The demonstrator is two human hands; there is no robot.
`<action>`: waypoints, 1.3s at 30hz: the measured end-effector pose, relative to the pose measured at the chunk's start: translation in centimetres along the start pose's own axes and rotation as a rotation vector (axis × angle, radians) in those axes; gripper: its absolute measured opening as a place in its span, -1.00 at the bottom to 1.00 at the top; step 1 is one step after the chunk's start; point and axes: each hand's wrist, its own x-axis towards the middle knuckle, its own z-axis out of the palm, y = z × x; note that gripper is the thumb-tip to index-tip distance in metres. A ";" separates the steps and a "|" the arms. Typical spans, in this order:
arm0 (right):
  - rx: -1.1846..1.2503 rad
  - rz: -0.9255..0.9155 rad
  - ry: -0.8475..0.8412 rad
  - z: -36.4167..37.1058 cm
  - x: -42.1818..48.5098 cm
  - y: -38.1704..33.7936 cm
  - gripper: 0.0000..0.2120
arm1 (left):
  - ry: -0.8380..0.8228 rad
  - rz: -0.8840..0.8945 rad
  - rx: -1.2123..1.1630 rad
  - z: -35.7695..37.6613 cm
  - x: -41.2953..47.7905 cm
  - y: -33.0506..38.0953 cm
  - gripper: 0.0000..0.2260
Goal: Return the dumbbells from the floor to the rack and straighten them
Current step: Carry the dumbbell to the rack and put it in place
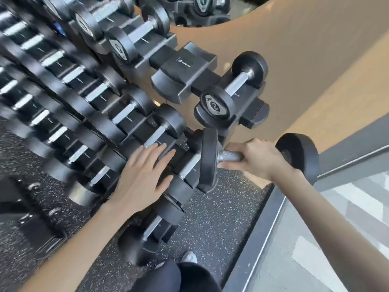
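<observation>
Five fingers of the right hand (pixel 255 158) wrap fully round the knurled steel grip of a dumbbell (pixel 209 160), knuckles up, thumb tucked under. That dumbbell hangs clear of the floor, level, at the near end of the rack (pixel 183 81); one round black head, matte and rubbery, stands just left of the fist, the other just right of the wrist.

The left hand (pixel 145 175) lies flat and spread, fingers loosely apart, gripping nothing. Its fingertips (pixel 160 147) rest on or just above the dark heads of racked dumbbells in the lower tier; contact cannot be told for sure.

Beyond the hands, the rack runs away to the upper left in sloping tiers of grey moulded cradles. Most hold black dumbbells with bright metal handles, blurred toward the far end. On the upper tier a small dumbbell (pixel 231 89) sits in the end cradle, its cap bearing a grey badge. The cradle (pixel 185 70) beside it is bare, with a padded black saddle.

Below lies speckled black rubber flooring (pixel 221 218). A tan wall (pixel 305 49) rises behind.
</observation>
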 end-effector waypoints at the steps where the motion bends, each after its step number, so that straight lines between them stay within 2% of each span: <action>1: -0.019 -0.034 0.026 -0.3 0.3 0.4 -0.33 | -0.001 -0.016 0.002 -0.2 -0.1 0.2 -0.47; 4: -0.047 -0.161 0.154 -1.0 1.9 1.5 -0.35 | 0.010 -0.040 0.007 -0.1 0.0 0.7 -0.48; 8: -0.117 -0.241 0.191 -2.2 4.7 3.1 -0.27 | 0.034 -0.090 0.010 0.3 1.9 1.0 -0.49; 12: -0.166 -0.329 0.328 -4.0 8.6 4.7 -0.40 | 0.101 -0.155 0.008 1.1 5.1 0.6 -0.50; 15: -0.166 -0.406 0.341 -5.1 12.5 6.2 -0.48 | 0.080 -0.210 0.012 1.8 7.9 0.2 -0.50; 18: -0.212 -0.458 0.286 -7.0 16.5 7.2 -0.41 | 0.089 -0.267 -0.010 2.5 10.3 0.0 -0.49; 20: -0.258 -0.509 0.287 -8.2 19.1 7.5 -0.45 | 0.074 -0.311 0.004 3.0 11.5 0.1 -0.49; 22: -0.262 -0.520 0.200 -8.9 21.9 7.6 -0.52 | 0.066 -0.337 0.009 3.3 12.6 -0.1 -0.49; 25: -0.303 -0.567 0.093 -9.0 26.3 7.8 -0.49 | 0.091 -0.426 -0.010 3.6 13.3 0.0 -0.49; 31: -0.386 -0.861 0.084 -7.5 34.8 8.3 -0.49 | 0.136 -0.599 0.014 2.6 17.1 0.9 -0.49; 39: -0.392 -0.931 -0.009 -4.4 43.6 9.5 -0.47 | 0.142 -0.769 0.032 3.3 20.4 3.7 -0.50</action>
